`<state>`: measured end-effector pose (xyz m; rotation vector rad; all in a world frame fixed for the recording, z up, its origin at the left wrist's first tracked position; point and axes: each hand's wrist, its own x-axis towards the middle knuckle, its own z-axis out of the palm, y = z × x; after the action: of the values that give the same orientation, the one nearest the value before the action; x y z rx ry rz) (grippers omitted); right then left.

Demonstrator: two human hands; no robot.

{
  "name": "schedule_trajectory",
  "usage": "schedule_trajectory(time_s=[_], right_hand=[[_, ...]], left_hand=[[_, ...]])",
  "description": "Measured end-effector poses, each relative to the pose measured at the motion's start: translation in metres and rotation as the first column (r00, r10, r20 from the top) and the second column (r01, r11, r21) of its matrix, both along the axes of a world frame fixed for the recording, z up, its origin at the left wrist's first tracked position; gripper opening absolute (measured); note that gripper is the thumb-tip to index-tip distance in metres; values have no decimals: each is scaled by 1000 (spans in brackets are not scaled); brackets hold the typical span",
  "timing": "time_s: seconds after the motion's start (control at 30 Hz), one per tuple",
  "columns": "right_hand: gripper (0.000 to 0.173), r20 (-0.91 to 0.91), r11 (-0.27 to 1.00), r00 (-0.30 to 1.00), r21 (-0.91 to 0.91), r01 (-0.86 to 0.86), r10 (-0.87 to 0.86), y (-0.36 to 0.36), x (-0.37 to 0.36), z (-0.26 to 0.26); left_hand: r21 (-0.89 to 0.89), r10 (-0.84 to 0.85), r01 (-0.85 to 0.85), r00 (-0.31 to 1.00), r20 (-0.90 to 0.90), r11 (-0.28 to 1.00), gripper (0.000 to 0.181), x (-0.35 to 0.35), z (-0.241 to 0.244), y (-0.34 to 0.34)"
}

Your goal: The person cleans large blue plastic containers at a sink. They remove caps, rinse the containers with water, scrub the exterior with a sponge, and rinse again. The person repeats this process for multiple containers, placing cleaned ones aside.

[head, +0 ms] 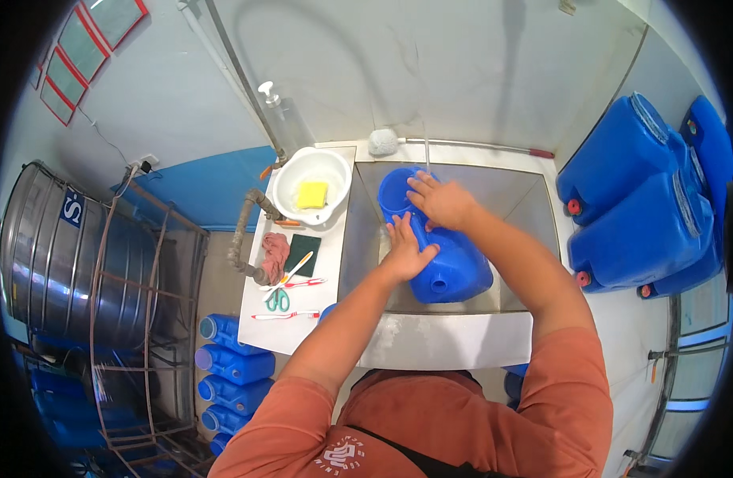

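A blue plastic water container (462, 266) lies tilted in the sink basin (360, 257), its wide round mouth towards the wall and a small spout at its near end. My left hand (407, 251) rests on the container just below the mouth, fingers spread. Across the mouth's right edge lies my right hand (441, 202), its fingertips over the opening; its thumb is partly hidden. A thin stream of water (426, 134) seems to come down beside the mouth. To the left, a white plastic basin (282, 194) holds a yellow sponge (312, 195).
A long-handled brush (383, 142) lies on the back ledge. The left counter bears a pink cloth (275, 257), a dark green scouring pad (303, 254), toothbrushes (285, 315) and scissors (278, 300). Pipes with valves (244, 221) stand there. Blue containers (635, 233) stand at right.
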<state>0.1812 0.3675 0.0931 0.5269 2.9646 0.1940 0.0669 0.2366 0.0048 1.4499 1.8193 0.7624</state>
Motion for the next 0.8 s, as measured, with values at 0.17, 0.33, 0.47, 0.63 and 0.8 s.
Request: schedule_trajectory(time_s=[0.17, 0.33, 0.47, 0.63, 0.8], right_hand=[[62, -6, 1000, 1000, 28, -9, 9, 4, 0, -30], [48, 114, 993, 991, -83, 85, -75, -7, 4, -6], [45, 114, 997, 992, -43, 63, -58, 4, 9, 23], [37, -86, 998, 994, 20, 67, -65, 11, -19, 196], [40, -622, 991, 781, -129, -37, -51, 21, -19, 352]], left_hand=[[42, -99, 102, 993, -67, 994, 115, 9, -6, -7], [123, -150, 141, 987, 65, 982, 113, -2, 9, -20], [-51, 215, -239, 733, 646, 970, 88, -19, -1, -19], [-193, 237, -140, 643, 728, 971, 90, -71, -17, -34], [-138, 154, -126, 123, 980, 982, 91, -109, 79, -66]])
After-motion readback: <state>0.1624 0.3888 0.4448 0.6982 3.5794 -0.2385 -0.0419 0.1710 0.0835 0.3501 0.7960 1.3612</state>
